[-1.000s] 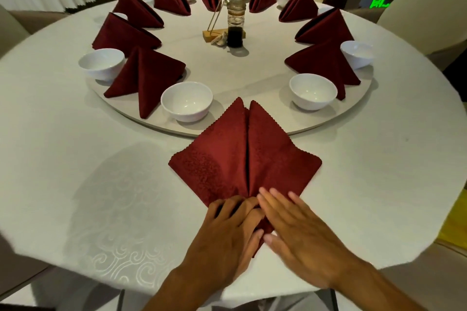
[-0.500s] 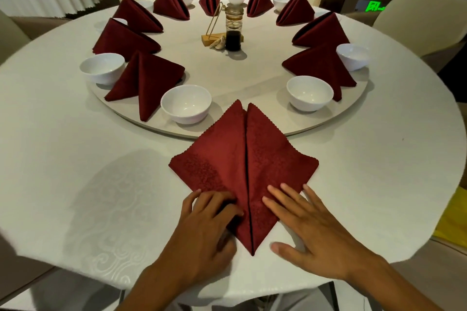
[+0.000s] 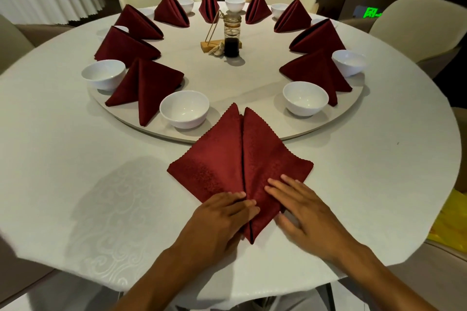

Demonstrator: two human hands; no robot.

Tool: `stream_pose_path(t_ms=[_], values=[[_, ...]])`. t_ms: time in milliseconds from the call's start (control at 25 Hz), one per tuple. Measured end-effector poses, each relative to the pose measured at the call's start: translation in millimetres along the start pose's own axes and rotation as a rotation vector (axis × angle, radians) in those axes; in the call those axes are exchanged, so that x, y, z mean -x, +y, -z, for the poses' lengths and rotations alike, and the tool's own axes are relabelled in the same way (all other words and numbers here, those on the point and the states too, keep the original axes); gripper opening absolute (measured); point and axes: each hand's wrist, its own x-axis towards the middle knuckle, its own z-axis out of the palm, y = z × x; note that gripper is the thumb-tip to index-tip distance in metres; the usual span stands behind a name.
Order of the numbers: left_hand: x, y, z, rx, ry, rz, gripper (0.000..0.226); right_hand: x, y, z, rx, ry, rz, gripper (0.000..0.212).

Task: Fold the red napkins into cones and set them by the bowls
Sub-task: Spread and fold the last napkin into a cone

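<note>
napkin being folded: red, lay flat on the desk in a kite shape, two flaps meeting at a centre seam, point toward the person, far tips overlapping the turntable edge
left hand: grip flat, fingers straight, pressed on the left flap near the napkin's point, held nothing
right hand: grip flat, fingers spread, pressed on the right flap beside the seam, thumb off the cloth on the desk, held nothing
folded cones: ringed the turntable rim beyond the napkin; nearest left cone, nearest right cone
bowls: white, alternated with cones on the rim; near-left bowl just left of the napkin's far tips, near-right bowl right of them
sauce bottle: dark liquid, stood upright at turntable centre, far behind the napkin
chairs: cream, around the far side of the desk, one at far right
</note>
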Motion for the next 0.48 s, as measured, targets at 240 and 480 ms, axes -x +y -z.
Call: stream_pose_path(t_ms=[240, 480], values=[[-27.4, 22.6, 130.5, 0.782, -0.150, 0.361, 0.025, 15.6, -24.2, 100.4, -0.644, -0.120, -0.015, 0.015], [-108.1, -58.1, 151.3, 1.229, -0.478, 0.663, 0.017, -19.3, -12.0, 149.0, -0.973, -0.311, -0.151, 0.028]])
